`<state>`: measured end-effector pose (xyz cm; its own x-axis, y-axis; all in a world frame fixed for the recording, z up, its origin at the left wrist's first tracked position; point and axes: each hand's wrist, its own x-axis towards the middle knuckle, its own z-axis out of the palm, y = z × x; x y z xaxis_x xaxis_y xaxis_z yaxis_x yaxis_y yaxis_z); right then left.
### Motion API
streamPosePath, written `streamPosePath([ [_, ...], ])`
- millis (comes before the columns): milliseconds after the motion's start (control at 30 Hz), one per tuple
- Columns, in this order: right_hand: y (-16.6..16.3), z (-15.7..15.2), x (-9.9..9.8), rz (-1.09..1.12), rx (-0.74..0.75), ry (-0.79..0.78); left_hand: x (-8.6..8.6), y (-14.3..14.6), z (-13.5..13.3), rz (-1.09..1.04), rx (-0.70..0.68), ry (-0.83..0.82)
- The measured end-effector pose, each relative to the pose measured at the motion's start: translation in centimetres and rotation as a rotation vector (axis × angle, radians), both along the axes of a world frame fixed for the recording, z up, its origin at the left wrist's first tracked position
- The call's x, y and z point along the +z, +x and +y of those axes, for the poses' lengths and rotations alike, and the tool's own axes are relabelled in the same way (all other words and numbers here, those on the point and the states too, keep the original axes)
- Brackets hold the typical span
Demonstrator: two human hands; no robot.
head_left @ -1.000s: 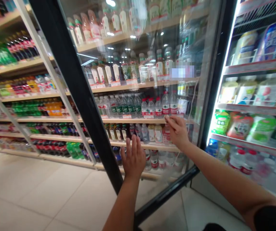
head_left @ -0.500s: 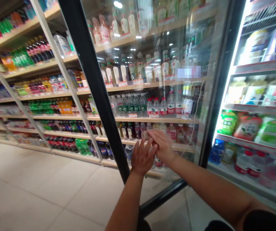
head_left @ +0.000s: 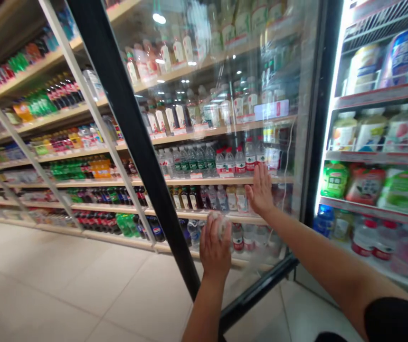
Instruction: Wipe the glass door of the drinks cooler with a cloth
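Note:
My right hand (head_left: pixel 260 194) is spread against the glass of an open fridge door (head_left: pixel 241 297), palm forward and fingers up, with nothing in it. Lower and to the left, my left hand (head_left: pixel 215 247) is also up at the glass, its fingers curled around a small pale object (head_left: pixel 222 228). That object is whitish and blurred, and my fingers partly hide it, so I cannot make out its kind. Through the glass, bottled drinks show behind both hands.
The door's black frame (head_left: pixel 132 128) slants down on the left. At right stands the lit fridge (head_left: pixel 378 159) with bottles on its racks. Beyond the door, long wooden shelves (head_left: pixel 93 206) hold many drinks. A pale cord (head_left: pixel 289 142) hangs by the door. Tiled floor (head_left: pixel 64 280) lies below.
My hands were together at the glass and have parted. The right hand has moved up and right and flattened out; the left has shifted slightly down and right. The view has also shifted a little.

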<state>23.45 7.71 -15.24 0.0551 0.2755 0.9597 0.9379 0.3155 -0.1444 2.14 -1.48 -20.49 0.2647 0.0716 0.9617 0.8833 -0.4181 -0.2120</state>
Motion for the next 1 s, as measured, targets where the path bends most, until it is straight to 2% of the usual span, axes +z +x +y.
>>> streamPosePath([
  [133, -0.6, 0.8, -0.6, 0.002, -0.051, 0.016, 6.6, -0.6, 1.6, -0.054, 0.106, 0.068],
  [200, -0.7, 0.8, -0.6, -0.003, -0.054, 0.009, 8.3, -0.2, 2.5, -0.096, 0.140, 0.058],
  [233, -0.7, 0.8, -0.6, -0.005, -0.052, 0.008, 8.0, 0.1, 2.8, -0.082, 0.141, 0.035],
  [267, -0.7, 0.8, -0.5, -0.006, -0.050, 0.010, 7.0, 0.5, 3.0, -0.027, 0.128, 0.004],
  [367, -0.7, 0.9, -0.4, -0.002, -0.053, 0.021, 1.4, 1.0, 3.0, 0.329, 0.013, -0.061],
  [433, -0.8, 1.0, -0.4, 0.001, -0.062, 0.025, -1.2, 0.6, 2.6, 0.414, -0.030, -0.056],
  [467, -0.8, 1.1, -0.4, 0.000, -0.064, 0.030, -1.5, 0.2, 2.5, 0.411, -0.033, -0.058],
  [500, -0.8, 1.1, -0.4, -0.002, -0.063, 0.038, -1.0, -0.3, 2.4, 0.375, -0.021, -0.058],
  [600, -0.9, 1.1, -0.4, -0.001, -0.059, 0.068, 2.4, -1.9, 2.5, 0.179, 0.061, -0.018],
  [667, -0.9, 1.1, -0.4, -0.001, -0.068, 0.068, 3.4, -2.5, 2.5, 0.080, 0.097, 0.027],
  [700, -0.9, 1.1, -0.4, -0.001, -0.074, 0.063, 2.9, -2.6, 2.4, 0.075, 0.100, 0.028],
  [833, -0.8, 1.1, -0.4, 0.000, -0.069, 0.029, -2.0, -2.3, 0.9, 0.218, 0.064, -0.090],
  [867, -0.8, 1.1, -0.4, 0.000, -0.065, 0.023, -2.6, -2.3, 0.6, 0.233, 0.073, -0.118],
  [933, -0.8, 1.2, -0.4, 0.004, -0.065, 0.022, -1.9, -2.4, 0.5, 0.194, 0.110, -0.132],
  [1000, -0.9, 1.2, -0.4, 0.012, -0.074, 0.030, 0.7, -2.8, 1.0, 0.100, 0.144, -0.101],
])
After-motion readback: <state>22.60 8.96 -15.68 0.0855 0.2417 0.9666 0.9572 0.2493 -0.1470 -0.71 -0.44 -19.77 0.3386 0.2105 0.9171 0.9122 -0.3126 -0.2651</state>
